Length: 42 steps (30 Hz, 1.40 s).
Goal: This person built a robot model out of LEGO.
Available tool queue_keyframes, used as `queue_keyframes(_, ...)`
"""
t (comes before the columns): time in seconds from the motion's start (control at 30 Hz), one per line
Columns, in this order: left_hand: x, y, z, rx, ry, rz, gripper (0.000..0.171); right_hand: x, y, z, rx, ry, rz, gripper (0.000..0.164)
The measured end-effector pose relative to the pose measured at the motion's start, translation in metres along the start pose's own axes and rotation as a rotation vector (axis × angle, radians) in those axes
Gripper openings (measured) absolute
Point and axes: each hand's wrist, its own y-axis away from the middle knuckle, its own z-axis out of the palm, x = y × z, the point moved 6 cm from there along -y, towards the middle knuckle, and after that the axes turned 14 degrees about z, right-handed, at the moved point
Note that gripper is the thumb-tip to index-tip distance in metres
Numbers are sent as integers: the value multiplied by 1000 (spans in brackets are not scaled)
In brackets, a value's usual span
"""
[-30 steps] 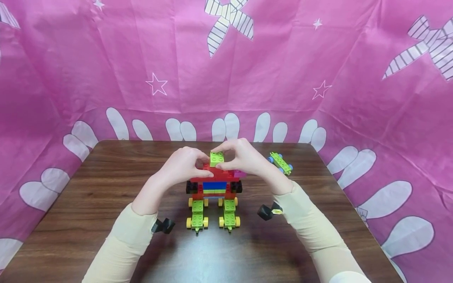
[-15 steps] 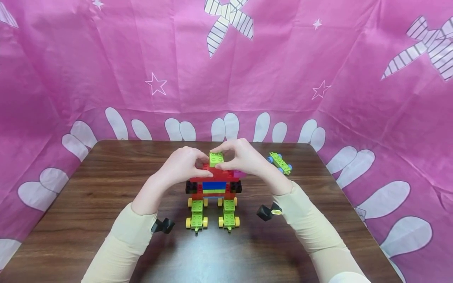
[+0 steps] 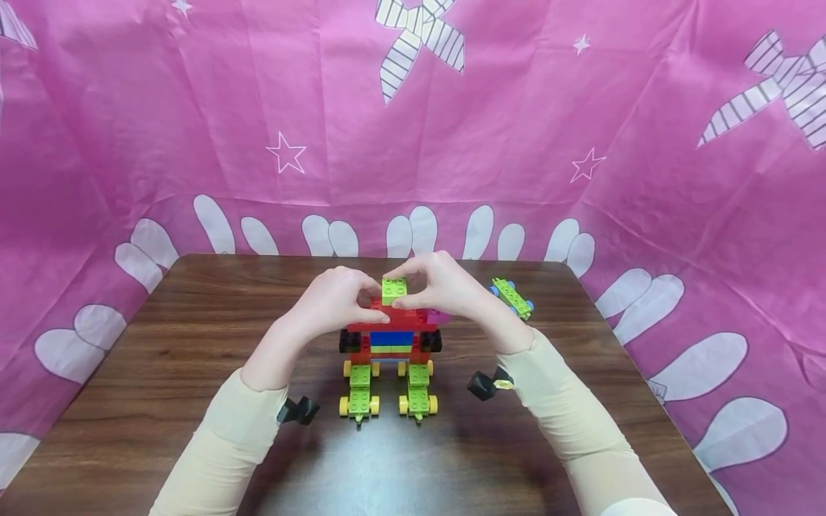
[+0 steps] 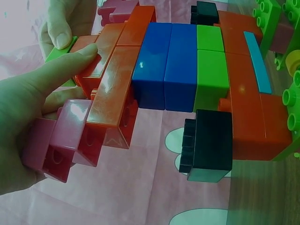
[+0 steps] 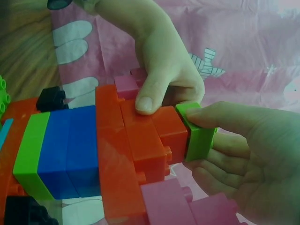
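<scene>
A toy-brick figure with red, blue and lime-green parts (image 3: 391,339) stands upright on two lime-green wheeled bases (image 3: 359,390) with yellow wheels. My left hand (image 3: 332,304) grips the red bricks (image 4: 115,86) near its top, thumb lying along their front face. Between the thumb and fingers of my right hand (image 3: 442,287) is a lime-green brick (image 3: 394,289), at the top end of the red bricks. Pink bricks (image 4: 70,124) step out at both sides of the upper part, and the left palm partly covers those on its side. Black bricks (image 4: 208,145) jut out lower down.
At the back right of the wooden table (image 3: 213,308) lies a lime-green wheeled base (image 3: 512,297) with blue wheels. A pink printed cloth (image 3: 361,143) hangs behind the table and along its sides. A black wrist device (image 3: 490,385) hangs below each sleeve.
</scene>
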Motion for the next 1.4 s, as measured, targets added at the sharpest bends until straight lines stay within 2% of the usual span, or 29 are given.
queue_keyframes(0.4,1,0,0,5,-18,7,33,-2,3,1,28,1,19,39)
queue_keyframes(0.6,1,1,0,8,-21,15,32,-2,1,2,16,13,28,39)
queue_keyframes(0.83,2,1,1,12,-19,20,33,-1,0,1,-6,-24,58,39)
queue_keyframes(1.07,2,0,1,16,-13,16,34,0,2,1,13,-22,90,38)
queue_keyframes(1.4,1,1,1,19,7,1,34,1,1,2,16,-52,89,37)
